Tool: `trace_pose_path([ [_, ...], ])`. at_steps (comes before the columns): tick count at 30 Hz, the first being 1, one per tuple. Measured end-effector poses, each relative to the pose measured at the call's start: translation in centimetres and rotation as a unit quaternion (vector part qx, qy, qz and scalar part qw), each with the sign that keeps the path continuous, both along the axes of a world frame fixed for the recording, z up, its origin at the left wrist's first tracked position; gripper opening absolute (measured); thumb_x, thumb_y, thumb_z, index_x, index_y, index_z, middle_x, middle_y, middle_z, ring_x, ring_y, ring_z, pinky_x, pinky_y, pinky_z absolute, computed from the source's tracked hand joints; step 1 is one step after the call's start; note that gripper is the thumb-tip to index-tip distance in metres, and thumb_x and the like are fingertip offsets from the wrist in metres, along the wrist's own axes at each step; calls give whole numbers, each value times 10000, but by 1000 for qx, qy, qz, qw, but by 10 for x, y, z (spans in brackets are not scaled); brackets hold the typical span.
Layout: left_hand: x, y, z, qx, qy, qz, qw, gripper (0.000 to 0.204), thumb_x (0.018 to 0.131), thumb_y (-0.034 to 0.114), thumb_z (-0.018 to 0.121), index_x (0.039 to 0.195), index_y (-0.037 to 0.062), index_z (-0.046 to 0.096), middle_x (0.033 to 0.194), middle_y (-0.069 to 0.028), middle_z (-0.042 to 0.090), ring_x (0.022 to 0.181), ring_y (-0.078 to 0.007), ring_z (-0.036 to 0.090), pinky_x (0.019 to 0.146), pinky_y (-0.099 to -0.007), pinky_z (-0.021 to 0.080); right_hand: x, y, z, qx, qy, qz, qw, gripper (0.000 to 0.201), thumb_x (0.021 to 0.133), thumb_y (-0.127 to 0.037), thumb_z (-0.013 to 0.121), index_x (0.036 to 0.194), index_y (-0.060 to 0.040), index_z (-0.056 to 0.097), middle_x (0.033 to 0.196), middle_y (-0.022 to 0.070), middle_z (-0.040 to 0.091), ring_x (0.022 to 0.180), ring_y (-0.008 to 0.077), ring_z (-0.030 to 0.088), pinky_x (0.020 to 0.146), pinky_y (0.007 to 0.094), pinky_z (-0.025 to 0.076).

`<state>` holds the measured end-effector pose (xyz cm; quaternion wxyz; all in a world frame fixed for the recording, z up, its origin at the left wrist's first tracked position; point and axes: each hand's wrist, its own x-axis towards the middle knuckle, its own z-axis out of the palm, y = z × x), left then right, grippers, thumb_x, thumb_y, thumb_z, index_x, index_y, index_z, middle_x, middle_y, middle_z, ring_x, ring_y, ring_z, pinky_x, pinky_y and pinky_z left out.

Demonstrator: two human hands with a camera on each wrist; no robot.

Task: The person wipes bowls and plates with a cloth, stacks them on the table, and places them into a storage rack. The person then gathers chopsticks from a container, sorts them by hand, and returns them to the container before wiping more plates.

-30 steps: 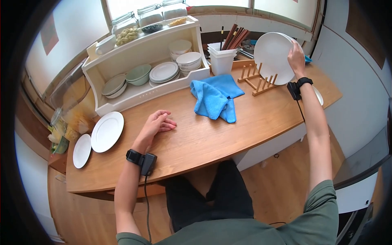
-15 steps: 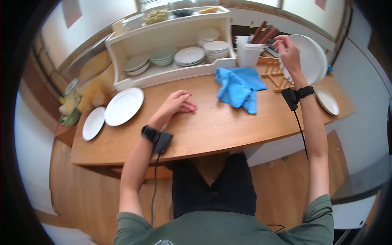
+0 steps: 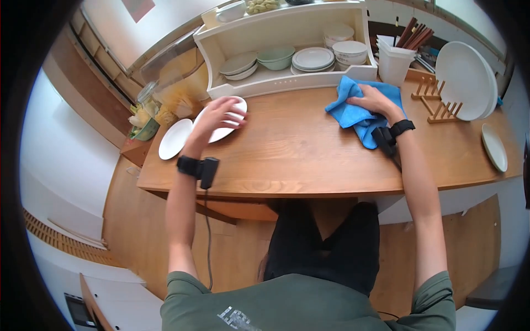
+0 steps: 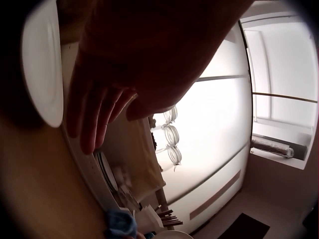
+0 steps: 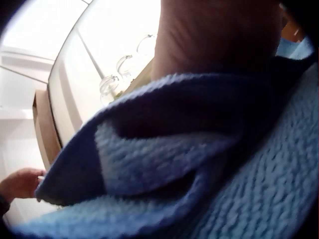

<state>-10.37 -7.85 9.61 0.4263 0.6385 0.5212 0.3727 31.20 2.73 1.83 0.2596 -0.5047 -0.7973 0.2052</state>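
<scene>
My right hand (image 3: 377,102) grips the crumpled blue cloth (image 3: 349,115) on the wooden table, its fingertips partly hidden in the folds. Up close in the right wrist view, the cloth (image 5: 264,179) has a nubby texture and covers much of that hand. Fingers spread loosely, my left hand (image 3: 217,117) hovers over the larger white plate (image 3: 222,134) and hides part of it; it holds nothing. Left of it lies a smaller white plate (image 3: 176,140). The left wrist view shows a plate (image 4: 44,64) beside the extended fingers.
A white shelf (image 3: 292,84) with stacked bowls and plates stands at the back. To the right are a white container (image 3: 394,65) with chopsticks, a wooden rack (image 3: 443,113) holding large upright plates (image 3: 461,80), and a small dish (image 3: 494,148) near the table's edge.
My right hand has left the large plate, which now stands in the rack, and moved left onto the blue cloth. My left hand has moved left over the larger white plate. The view has shifted left.
</scene>
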Motion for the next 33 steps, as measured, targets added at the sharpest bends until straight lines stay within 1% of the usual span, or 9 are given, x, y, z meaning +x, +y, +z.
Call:
trace_pose_path([
  [2, -43, -1, 3, -7, 43, 62, 997, 360, 987, 347, 409, 1050, 30, 567, 870, -102, 649, 733, -171, 657, 575, -259, 528, 5, -6, 3, -24, 73, 29, 997, 500, 779, -375, 658, 1126, -17, 614, 1140, 199, 627, 1076, 309, 585, 916, 372, 442],
  [5, -96, -3, -3, -53, 167, 197, 965, 528, 946, 530, 380, 831, 52, 571, 670, -60, 597, 508, -142, 578, 436, -245, 436, 7, -1, -1, -13, 52, 16, 998, 495, 784, -379, 650, 1142, -39, 611, 1156, 185, 625, 1090, 313, 579, 930, 373, 436],
  [8, -126, -8, -14, -145, 248, 217, 933, 724, 872, 711, 292, 625, 71, 522, 535, -47, 528, 438, -153, 533, 376, -263, 381, 8, -5, 2, -3, 31, 26, 999, 491, 781, -399, 646, 1137, -62, 616, 1138, 185, 632, 1062, 329, 596, 911, 382, 452],
  [9, -132, -7, -20, -145, 248, 200, 937, 724, 872, 711, 292, 625, 71, 522, 535, -47, 528, 438, -153, 533, 376, -263, 381, 9, -2, 0, 12, 15, 25, 1000, 492, 783, -409, 639, 1125, -56, 619, 1121, 202, 633, 1048, 342, 600, 902, 391, 458],
  [11, -138, -3, -29, -229, 301, 254, 890, 824, 785, 821, 278, 576, 64, 524, 510, -65, 539, 415, -165, 546, 364, -258, 375, 8, -5, 4, 11, -14, 24, 1000, 507, 806, -414, 626, 1131, -26, 604, 1109, 199, 638, 1033, 326, 604, 890, 379, 455],
  [13, -131, -4, -34, -233, 314, 230, 891, 866, 782, 825, 288, 548, 30, 540, 502, -92, 564, 385, -180, 553, 336, -249, 364, 8, -6, 5, 8, -26, 18, 999, 512, 805, -430, 621, 1106, -15, 616, 1102, 220, 631, 1019, 353, 600, 879, 394, 462],
  [18, -132, 1, -54, -206, 290, 246, 901, 686, 841, 696, 433, 567, 73, 517, 469, -26, 506, 357, -128, 493, 339, -236, 339, 7, -3, 2, -2, -20, -3, 1000, 522, 795, -442, 623, 1096, -15, 629, 1096, 224, 634, 1013, 362, 602, 870, 395, 464],
  [25, -151, 2, -62, -152, 223, 248, 930, 646, 860, 644, 467, 632, 49, 570, 524, -49, 571, 362, -111, 499, 317, -232, 331, 7, -8, 3, -12, -7, -15, 1000, 560, 779, -471, 630, 1086, -4, 622, 1090, 235, 630, 1046, 367, 587, 892, 404, 454],
  [33, -181, 3, -67, -72, 26, 282, 956, 511, 877, 483, 571, 1007, -11, 583, 728, -86, 618, 454, -125, 561, 355, -226, 406, 7, -10, 5, -10, -15, -5, 1000, 545, 771, -455, 640, 1098, -19, 626, 1068, 227, 643, 997, 377, 606, 867, 402, 470],
])
